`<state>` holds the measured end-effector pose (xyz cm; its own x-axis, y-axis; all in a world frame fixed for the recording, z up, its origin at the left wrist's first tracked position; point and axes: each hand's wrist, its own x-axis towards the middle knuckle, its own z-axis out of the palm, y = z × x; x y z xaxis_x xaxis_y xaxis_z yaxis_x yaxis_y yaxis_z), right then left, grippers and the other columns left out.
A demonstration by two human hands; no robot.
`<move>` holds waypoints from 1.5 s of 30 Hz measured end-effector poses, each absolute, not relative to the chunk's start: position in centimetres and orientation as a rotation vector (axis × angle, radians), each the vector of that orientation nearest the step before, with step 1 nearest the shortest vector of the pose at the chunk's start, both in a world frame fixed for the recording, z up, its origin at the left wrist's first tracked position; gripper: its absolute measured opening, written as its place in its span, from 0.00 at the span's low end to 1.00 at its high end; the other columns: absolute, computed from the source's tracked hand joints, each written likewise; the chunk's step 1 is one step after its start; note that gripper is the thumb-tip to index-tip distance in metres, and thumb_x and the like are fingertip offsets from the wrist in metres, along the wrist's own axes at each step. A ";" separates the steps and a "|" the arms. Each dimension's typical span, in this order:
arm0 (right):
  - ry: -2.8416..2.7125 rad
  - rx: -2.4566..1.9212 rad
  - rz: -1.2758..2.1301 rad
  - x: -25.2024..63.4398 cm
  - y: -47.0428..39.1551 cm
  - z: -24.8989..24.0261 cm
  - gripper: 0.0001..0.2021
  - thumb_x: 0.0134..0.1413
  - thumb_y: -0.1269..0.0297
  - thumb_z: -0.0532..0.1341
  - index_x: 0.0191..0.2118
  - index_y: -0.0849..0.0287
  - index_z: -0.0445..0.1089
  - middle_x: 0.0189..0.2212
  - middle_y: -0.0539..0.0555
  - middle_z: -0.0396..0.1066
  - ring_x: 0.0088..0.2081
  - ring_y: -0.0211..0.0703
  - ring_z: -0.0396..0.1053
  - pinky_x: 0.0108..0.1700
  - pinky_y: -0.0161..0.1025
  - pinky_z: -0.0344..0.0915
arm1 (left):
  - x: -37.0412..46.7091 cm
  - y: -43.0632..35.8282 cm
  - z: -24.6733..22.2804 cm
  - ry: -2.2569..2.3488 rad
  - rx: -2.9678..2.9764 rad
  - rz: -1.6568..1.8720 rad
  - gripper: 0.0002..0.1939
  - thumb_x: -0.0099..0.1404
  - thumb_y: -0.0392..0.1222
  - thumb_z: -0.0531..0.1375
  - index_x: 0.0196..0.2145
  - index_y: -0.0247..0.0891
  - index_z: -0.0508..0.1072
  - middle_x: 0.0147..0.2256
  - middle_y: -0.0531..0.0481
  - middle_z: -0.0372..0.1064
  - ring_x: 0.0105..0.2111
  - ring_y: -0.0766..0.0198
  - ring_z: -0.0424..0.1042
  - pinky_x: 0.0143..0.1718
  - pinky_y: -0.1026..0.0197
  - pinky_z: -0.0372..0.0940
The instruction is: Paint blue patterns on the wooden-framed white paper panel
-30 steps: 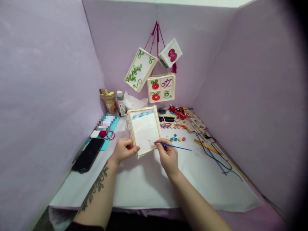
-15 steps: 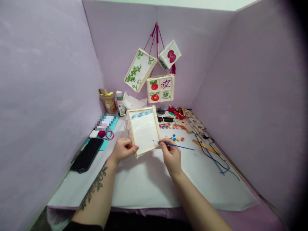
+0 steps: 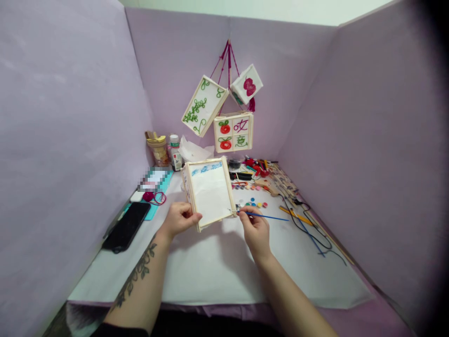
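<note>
A box-like frame (image 3: 211,194) with pale wooden edges and white panels is held up over the table, tilted. Blue paint strokes run along the top of its front panel. My left hand (image 3: 180,218) grips the frame's lower left corner, thumb on the front edge. My right hand (image 3: 255,230) pinches a thin blue paintbrush (image 3: 268,216) beside the frame's lower right edge. The brush tip points left, over the panel's lower right corner; whether it touches is not clear. Small paint pots (image 3: 252,200) in several colours lie behind my right hand.
Decorated boxes (image 3: 233,133) hang on magenta cords at the back. A black phone (image 3: 127,227), magenta yarn (image 3: 148,197), a jar (image 3: 158,152) and a bottle (image 3: 175,153) stand or lie left. A glue gun (image 3: 268,187), its cord, pliers (image 3: 241,176) and sticks lie right.
My right hand has moved slightly right and down with the brush, its tip shifting from the panel's interior toward the right edge. My left hand keeps its grip on the frame.
</note>
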<state>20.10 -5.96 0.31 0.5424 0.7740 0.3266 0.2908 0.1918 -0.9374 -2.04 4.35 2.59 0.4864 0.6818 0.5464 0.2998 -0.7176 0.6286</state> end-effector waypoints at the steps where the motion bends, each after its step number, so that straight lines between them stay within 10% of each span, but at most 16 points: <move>1: -0.982 -1.368 0.449 20.2 -6.0 0.3 0.07 0.52 0.59 0.61 0.31 0.58 0.70 0.27 0.50 0.71 0.28 0.38 0.66 0.29 0.34 0.60 | -2.0 4.4 2.6 0.812 2.281 1.132 0.23 0.56 0.48 0.60 0.13 0.37 0.56 0.14 0.57 0.52 0.15 0.74 0.52 0.18 0.67 0.48; 31: -0.665 -0.770 0.695 19.4 -1.2 0.8 0.10 0.55 0.58 0.60 0.40 0.55 0.71 0.36 0.54 0.75 0.37 0.42 0.74 0.38 0.43 0.70 | -1.9 4.4 3.2 1.099 1.863 0.983 0.20 0.50 0.52 0.59 0.16 0.38 0.55 0.15 0.59 0.48 0.18 0.74 0.48 0.18 0.68 0.44; 45: -0.945 -0.956 0.640 18.2 -2.9 0.8 0.08 0.52 0.59 0.63 0.31 0.58 0.69 0.21 0.48 0.68 0.23 0.36 0.66 0.26 0.35 0.64 | -1.9 4.6 2.7 1.031 1.871 0.932 0.23 0.50 0.52 0.60 0.12 0.37 0.53 0.12 0.58 0.47 0.16 0.74 0.48 0.16 0.69 0.43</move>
<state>18.20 -2.91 0.84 0.4607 0.8025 0.3793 -0.0542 0.4519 -0.8904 -1.93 4.56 2.69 0.3997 0.8896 0.2211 0.3096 -0.3581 0.8809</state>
